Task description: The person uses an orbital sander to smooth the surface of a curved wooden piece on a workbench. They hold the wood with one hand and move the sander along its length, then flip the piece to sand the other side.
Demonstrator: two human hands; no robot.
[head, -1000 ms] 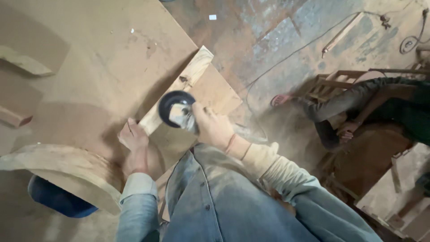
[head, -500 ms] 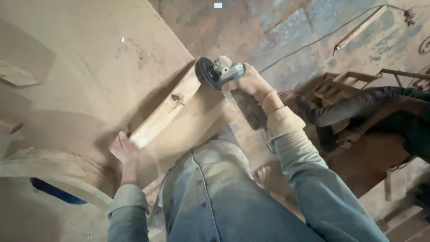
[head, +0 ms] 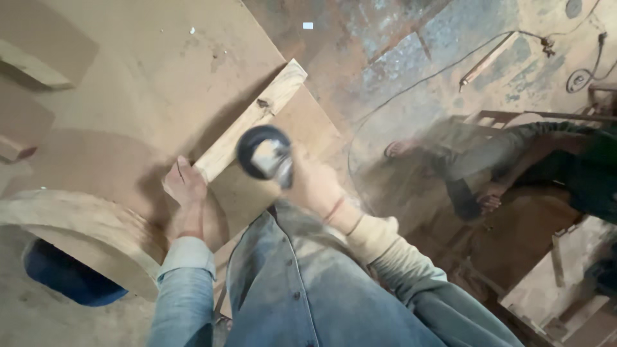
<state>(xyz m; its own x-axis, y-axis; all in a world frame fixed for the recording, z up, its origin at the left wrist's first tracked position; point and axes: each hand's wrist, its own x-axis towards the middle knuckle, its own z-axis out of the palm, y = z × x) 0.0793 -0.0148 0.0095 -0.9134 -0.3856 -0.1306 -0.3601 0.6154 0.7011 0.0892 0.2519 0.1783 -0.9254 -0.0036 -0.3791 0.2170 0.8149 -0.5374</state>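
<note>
One long pale wooden plank [head: 247,125] lies slanted on a flat brown board [head: 128,83]. The left hand [head: 184,184] grips its near end. The right hand [head: 315,183], blurred, holds one round black-disc angle grinder [head: 265,154] against the plank's middle.

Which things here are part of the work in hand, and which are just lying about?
In use:
left hand holding the wooden plank
right hand gripping the disc sander

Lying about:
curved wooden piece
wood offcuts
blue container
floor cable

Grinder [head: 265,156] over plank [head: 254,122], on board [head: 128,96]
</note>
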